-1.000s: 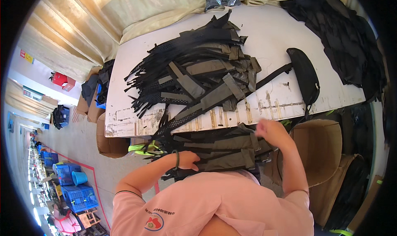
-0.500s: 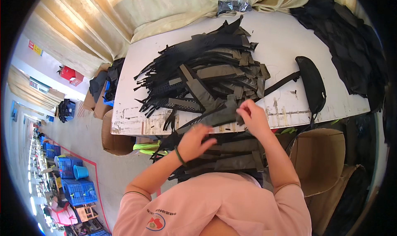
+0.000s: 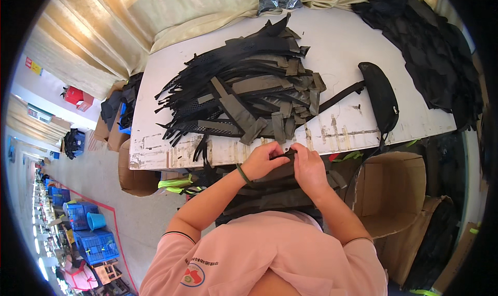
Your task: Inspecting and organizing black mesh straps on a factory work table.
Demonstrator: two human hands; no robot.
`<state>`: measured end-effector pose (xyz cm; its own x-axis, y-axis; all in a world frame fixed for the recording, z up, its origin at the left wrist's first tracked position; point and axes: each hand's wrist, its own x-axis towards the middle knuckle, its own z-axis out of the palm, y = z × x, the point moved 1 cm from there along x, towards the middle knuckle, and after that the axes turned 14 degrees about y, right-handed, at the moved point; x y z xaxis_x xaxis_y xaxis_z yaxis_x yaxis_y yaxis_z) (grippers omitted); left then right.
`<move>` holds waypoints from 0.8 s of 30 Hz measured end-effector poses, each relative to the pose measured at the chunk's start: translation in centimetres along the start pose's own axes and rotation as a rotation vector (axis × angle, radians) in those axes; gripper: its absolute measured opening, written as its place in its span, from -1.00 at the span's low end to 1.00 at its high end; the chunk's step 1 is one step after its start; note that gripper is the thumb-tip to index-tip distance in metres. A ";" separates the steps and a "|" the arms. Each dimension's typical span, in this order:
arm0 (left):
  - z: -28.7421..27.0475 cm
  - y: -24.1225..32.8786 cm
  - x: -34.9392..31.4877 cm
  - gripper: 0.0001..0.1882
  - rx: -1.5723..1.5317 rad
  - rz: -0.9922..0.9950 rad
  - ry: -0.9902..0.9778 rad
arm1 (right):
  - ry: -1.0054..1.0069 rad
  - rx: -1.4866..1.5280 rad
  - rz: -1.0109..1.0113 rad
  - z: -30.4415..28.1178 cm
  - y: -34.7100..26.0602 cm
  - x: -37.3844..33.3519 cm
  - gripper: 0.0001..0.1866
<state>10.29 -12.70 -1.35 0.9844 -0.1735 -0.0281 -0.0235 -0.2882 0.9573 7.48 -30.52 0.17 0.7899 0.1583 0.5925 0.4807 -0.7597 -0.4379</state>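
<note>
At the front edge of the white table (image 3: 332,119), both my hands are closed on a dark fabric strip (image 3: 285,155). My left hand (image 3: 261,162), with a dark green band on its wrist, pinches one side of it. A short way to the right, my right hand (image 3: 310,169) pinches the other side. My fingers hide most of the held part. Just beyond them lies a pile of black and grey fabric strips (image 3: 244,88), some with mesh and thin cord ends. More dark strips (image 3: 275,200) lie below the table edge, across my lap.
A black curved pouch (image 3: 383,99) with a strap lies right of the pile. Black fabric (image 3: 423,57) is heaped at the far right. An open cardboard box (image 3: 391,192) stands below the right side, another box (image 3: 136,174) at the left. A beige curtain (image 3: 104,31) hangs behind.
My hands have come together at the table edge. My left hand moved right and up, my right hand down and slightly left, bringing the fabric strip off the pile's near side.
</note>
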 end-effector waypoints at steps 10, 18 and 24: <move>-0.5 1.8 -2.4 -0.76 0.030 0.115 -0.084 | -0.190 0.030 -0.064 -0.5 0.9 1.6 -0.88; -0.7 3.7 -3.5 -0.83 0.227 0.272 -0.049 | -0.354 0.729 0.843 0.8 3.5 0.5 -0.81; -1.1 3.1 -2.8 -0.86 -0.160 -0.036 -0.100 | -0.504 1.405 1.144 0.1 3.0 0.5 -0.86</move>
<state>7.63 -12.06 1.99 0.9617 -0.2610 -0.0840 0.0474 -0.1437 0.9885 9.35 -32.64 -0.88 0.8104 0.3603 -0.4619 -0.5754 0.3416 -0.7431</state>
